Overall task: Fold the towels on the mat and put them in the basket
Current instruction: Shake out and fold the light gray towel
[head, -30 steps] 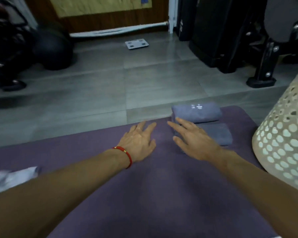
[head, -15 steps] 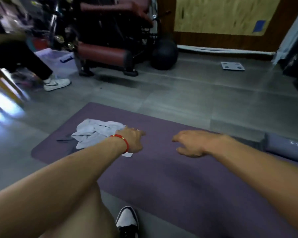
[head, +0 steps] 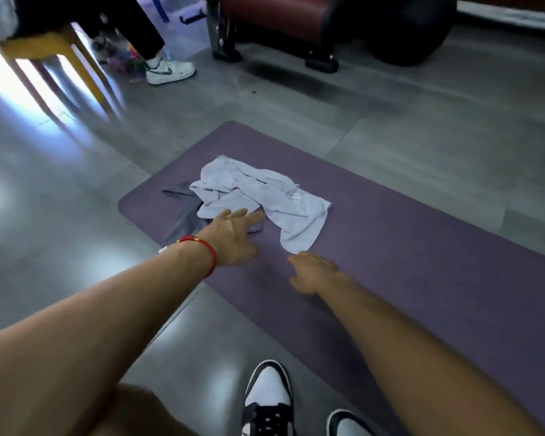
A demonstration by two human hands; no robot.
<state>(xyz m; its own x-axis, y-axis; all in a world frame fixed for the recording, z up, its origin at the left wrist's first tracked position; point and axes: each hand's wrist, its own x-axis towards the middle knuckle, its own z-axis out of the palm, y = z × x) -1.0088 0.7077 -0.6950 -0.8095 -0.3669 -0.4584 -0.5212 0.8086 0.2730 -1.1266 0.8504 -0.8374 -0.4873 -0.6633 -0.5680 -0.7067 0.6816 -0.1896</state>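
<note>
A crumpled pale grey towel (head: 265, 196) lies on the left end of the purple mat (head: 406, 262). A darker grey towel (head: 184, 215) lies partly under it, at its left. My left hand (head: 233, 237), with a red bracelet at the wrist, reaches with straight fingers to the near edge of the pale towel, fingertips at the cloth. My right hand (head: 315, 272) hovers over the mat just below the towel's lower corner, fingers relaxed, holding nothing. The basket and the folded towels are out of view.
My two black-and-white shoes (head: 268, 401) stand on the grey floor at the mat's near edge. Another person's leg and white sneaker (head: 169, 70) are at the back left beside a wooden chair (head: 54, 61). A weight bench (head: 274, 29) and a dark ball (head: 412, 29) stand behind.
My view swung left from the folded towels and basket to the mat's left end. Both hands moved to the crumpled pale towel, and their fingers have straightened.
</note>
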